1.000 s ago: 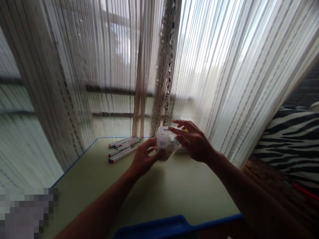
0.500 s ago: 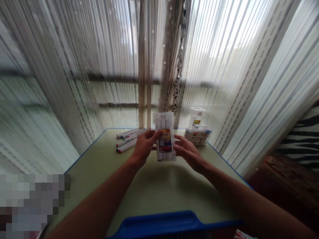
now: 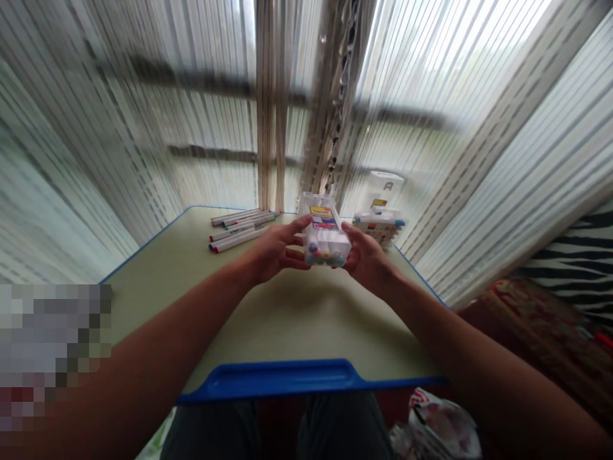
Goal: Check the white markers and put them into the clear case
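Observation:
Between my two hands, above the table, is a clear plastic marker case (image 3: 330, 240) with a yellow, blue and red label. It tilts so that its near end faces me, where several coloured marker ends show through. My left hand (image 3: 286, 246) grips its left side, thumb on top near the label and fingers beneath. My right hand (image 3: 368, 255) holds the right side, thumb at the upper edge. Loose white markers (image 3: 242, 235) with coloured ends lie on the table to the left of my left hand.
A second clear case with its lid up (image 3: 380, 223) holds markers at the back right. The pale green table (image 3: 287, 326) has a blue rim and a blue front tray (image 3: 282, 378). String curtains hang behind. A plastic bag (image 3: 443, 425) lies below at the right.
The case has tipped from nearly upright to leaning back, so its near end with coloured tips now shows. My right hand has closed in on its side. The view has tilted downward.

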The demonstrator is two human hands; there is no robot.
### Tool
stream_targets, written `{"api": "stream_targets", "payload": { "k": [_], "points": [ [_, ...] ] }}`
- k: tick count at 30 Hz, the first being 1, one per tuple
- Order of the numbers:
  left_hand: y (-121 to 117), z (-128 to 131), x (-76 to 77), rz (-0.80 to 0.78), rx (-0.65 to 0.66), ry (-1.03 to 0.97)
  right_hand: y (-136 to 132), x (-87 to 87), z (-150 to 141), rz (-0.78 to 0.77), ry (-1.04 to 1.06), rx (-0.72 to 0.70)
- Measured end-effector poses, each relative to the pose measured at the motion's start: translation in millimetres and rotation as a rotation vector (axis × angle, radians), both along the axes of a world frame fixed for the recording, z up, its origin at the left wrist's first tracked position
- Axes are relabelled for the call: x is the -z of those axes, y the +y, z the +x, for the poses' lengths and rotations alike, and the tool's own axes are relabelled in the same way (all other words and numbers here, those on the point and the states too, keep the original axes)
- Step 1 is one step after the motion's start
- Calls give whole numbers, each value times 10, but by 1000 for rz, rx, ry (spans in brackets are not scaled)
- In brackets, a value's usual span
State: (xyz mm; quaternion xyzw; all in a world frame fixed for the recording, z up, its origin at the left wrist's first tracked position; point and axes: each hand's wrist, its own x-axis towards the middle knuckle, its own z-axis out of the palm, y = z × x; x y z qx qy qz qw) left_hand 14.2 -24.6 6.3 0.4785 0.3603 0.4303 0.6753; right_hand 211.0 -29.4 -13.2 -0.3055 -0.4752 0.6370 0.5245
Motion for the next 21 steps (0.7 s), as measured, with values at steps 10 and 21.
{"api": "stream_targets", "payload": {
  "k": [10, 21],
  "points": [
    [8, 14, 9, -39, -26, -1, -27, -55, -9, -88, -1, 26],
    [-1, 4, -1, 25, 9, -5, -13, -28, 40, 61, -40, -28]
  ]
}}
